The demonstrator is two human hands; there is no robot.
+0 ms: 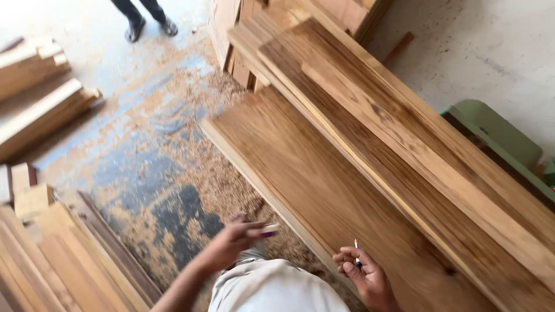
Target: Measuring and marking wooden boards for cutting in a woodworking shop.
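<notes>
The right hand (363, 271) pinches a pencil (356, 253) over the wide plank (324, 185). Left of that plank, the left hand (231, 241) grips a small flat object (267, 229), blurred.

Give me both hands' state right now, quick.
Left hand: closed on a small pale object, blurred, kind unclear.
Right hand: closed on a pen, over the wide wooden board.
</notes>
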